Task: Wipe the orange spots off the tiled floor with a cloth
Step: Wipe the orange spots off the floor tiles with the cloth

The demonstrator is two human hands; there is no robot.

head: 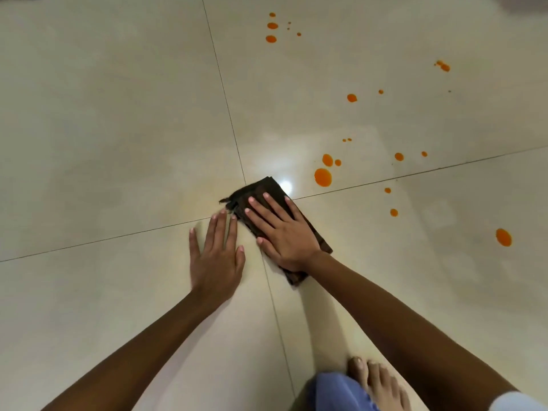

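Note:
A dark brown folded cloth (261, 188) lies on the glossy cream tiled floor (118, 129) where four tiles meet. My right hand (281, 229) presses flat on it with straight fingers. My left hand (216, 253) rests flat on the bare tile just left of the cloth, its fingertips near the cloth's frayed corner. Several orange spots dot the floor to the right and beyond; the largest orange spot (323, 177) sits just right of the cloth's far end. Another big orange spot (503, 237) lies at the far right, and a cluster of orange spots (272, 25) lies farther up.
Dark grout lines (225, 93) cross under the cloth. My bare foot (376, 384) and a blue trouser leg (335, 393) show at the bottom edge. A light reflects on the tile beside the cloth's far end.

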